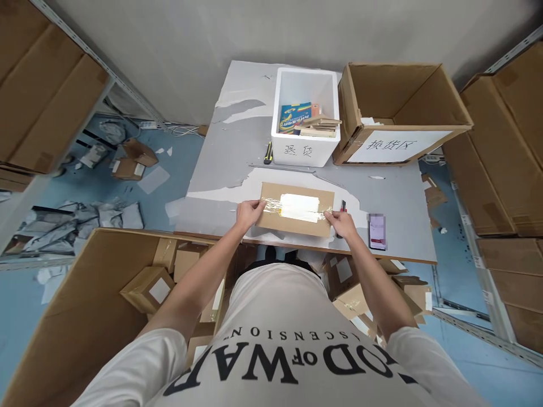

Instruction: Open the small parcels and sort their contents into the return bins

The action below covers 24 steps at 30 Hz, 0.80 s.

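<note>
A flat cardboard box (271, 221) lies near the front edge of the table, with a white label (299, 207) and shiny clear tape running lengthwise across its top. My left hand (249, 213) grips the box's left end, fingers closed at the tape. At the opposite end my right hand (341, 223) is closed on the box's right edge, its fingertips on the tape there. Partly hidden behind that hand is a red and black utility knife (343, 206). A phone (377, 232) with a lit screen lies farther right.
Behind the box stand a white foam bin (303, 151) holding several books and an open carton (350, 141) with a handwritten sign. A yellow-black cutter (268, 153) lies beside the bin. Below the table's left side, a large carton (97, 271) holds several parcels. Shelves with cartons flank both sides.
</note>
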### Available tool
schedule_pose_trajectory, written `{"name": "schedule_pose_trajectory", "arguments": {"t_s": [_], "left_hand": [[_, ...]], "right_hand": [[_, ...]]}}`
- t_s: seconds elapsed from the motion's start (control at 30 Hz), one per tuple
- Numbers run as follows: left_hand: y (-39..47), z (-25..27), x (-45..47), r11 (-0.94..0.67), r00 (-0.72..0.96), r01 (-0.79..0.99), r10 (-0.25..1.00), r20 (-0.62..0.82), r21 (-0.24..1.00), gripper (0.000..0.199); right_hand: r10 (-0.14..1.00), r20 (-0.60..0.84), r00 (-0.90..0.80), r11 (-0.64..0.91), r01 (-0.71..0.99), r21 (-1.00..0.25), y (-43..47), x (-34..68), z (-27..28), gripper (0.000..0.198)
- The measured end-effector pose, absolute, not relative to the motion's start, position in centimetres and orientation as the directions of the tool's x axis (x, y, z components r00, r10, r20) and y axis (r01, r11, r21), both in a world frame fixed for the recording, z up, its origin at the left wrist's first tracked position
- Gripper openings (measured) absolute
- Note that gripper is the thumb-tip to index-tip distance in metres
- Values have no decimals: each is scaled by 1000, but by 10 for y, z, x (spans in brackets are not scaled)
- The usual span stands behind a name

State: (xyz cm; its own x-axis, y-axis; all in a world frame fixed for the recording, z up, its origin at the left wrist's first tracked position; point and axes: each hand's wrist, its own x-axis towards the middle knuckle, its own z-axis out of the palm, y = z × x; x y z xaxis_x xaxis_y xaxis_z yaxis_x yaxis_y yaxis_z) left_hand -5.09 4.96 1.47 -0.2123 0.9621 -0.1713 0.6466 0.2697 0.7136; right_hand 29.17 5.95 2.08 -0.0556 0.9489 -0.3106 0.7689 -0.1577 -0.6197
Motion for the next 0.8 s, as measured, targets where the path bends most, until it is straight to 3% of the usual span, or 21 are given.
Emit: {"name": "schedule_pose_trajectory", "arguments": {"t_s": [0.3, 0.5, 0.6, 0.7, 0.8], "left_hand": [[76, 16, -42, 386, -323, 630, 920, -225, 674, 44], [69, 10, -37, 320, -314, 705, 941, -126, 632, 51], [55, 9, -28, 154, -226, 798, 973, 53, 582, 57], [36, 6, -14, -217, 117, 856, 965, 234, 469, 56], [20, -2, 0, -445, 377, 803, 894, 241, 397, 48]], "right_hand": [[863, -502, -52, -353, 650, -674, 99, 293, 18, 46], [838, -541, -72, -407, 579, -707, 101, 295, 17, 45], [864, -501, -42, -373, 615, -695, 92, 293, 17, 44], [878, -477, -23, -353, 643, -680, 88, 291, 18, 44], [880, -474, -30, -359, 612, -705, 88, 291, 15, 43]]}}
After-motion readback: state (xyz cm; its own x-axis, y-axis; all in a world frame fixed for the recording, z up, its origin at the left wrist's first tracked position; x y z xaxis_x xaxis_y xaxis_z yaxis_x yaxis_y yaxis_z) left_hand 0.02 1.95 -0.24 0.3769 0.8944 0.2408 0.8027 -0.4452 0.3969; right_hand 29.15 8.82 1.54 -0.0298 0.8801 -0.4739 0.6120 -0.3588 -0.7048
